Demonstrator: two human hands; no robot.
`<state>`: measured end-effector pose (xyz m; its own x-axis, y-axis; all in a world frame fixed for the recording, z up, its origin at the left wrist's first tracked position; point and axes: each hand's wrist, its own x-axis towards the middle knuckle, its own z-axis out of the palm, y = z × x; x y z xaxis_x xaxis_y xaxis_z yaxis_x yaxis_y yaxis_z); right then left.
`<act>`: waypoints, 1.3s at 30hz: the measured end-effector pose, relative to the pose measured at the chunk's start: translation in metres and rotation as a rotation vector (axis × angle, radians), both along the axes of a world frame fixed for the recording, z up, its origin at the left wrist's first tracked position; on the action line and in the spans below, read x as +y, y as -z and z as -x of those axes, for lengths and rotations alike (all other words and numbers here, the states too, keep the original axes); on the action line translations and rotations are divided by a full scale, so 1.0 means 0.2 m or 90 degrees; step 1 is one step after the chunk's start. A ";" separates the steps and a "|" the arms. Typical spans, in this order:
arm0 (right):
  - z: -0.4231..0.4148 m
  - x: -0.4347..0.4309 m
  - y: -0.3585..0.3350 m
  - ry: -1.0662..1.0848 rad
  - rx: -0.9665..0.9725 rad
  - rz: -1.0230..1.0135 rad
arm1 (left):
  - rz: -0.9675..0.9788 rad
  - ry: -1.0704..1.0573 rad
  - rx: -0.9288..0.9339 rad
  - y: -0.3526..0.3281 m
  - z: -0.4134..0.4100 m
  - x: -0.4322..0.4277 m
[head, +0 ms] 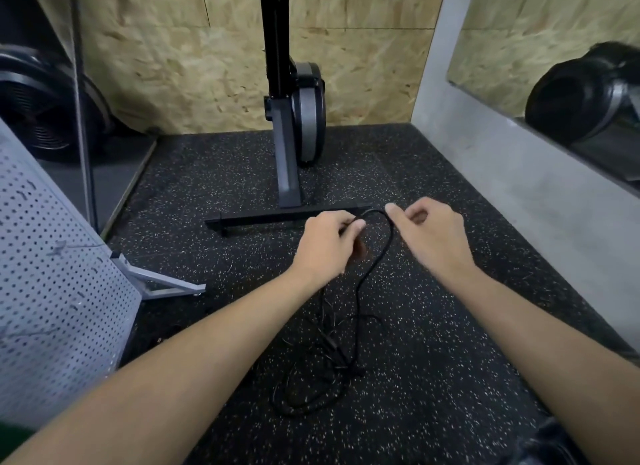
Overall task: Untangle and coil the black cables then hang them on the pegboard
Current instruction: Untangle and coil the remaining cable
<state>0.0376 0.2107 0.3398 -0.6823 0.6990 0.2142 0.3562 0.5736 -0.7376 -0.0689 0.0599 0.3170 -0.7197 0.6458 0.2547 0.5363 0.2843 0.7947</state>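
Observation:
A thin black cable [372, 268] rises in a loop from a loose tangle [322, 367] on the speckled black floor. My left hand [327, 246] grips one side of the loop near its top, fingers curled round it. My right hand [429, 237] is at the loop's other side, thumb and fingers curled close against the cable; whether it pinches the cable is unclear. The grey pegboard [59, 312] stands tilted at the left on a metal foot.
A rowing machine stands upright [294, 118] against the chipboard wall, its black base bar [277, 218] just beyond my hands. A fan [38, 107] sits at the far left. A grey concrete wall with a mirror [554, 76] runs along the right.

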 end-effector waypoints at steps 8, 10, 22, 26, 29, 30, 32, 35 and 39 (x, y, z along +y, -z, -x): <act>0.05 -0.03 -0.02 -0.131 -0.036 0.476 | 0.247 0.234 0.152 -0.02 0.00 -0.02; 0.03 -0.01 -0.04 -0.176 -0.082 0.443 | 0.180 0.129 0.137 0.00 -0.01 -0.03; -0.09 0.03 -0.24 -0.263 0.105 0.365 | 0.099 0.161 -0.196 0.05 -0.03 -0.02; -0.11 0.06 -0.18 -0.165 0.139 0.332 | -0.012 0.053 -0.132 -0.04 -0.01 -0.01; -0.06 0.02 -0.11 -0.131 0.091 0.291 | -0.091 0.038 -0.220 -0.13 -0.01 0.04; -0.04 0.01 -0.09 -0.134 0.070 0.280 | -0.108 0.047 -0.239 -0.16 -0.02 0.04; 0.01 -0.03 -0.07 -0.152 0.031 0.282 | -0.107 0.073 -0.208 -0.16 -0.03 0.05; 0.05 -0.06 -0.03 -0.186 0.037 0.326 | -0.073 0.106 -0.106 -0.12 -0.02 0.06; 0.09 -0.05 0.01 -0.193 0.030 0.350 | -0.154 0.075 -0.136 -0.09 -0.03 0.07</act>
<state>0.0195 0.2003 0.3376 -0.8663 0.4920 -0.0863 0.1962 0.1763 -0.9646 -0.0628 0.0744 0.3356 -0.6974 0.6668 0.2628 0.3685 0.0192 0.9294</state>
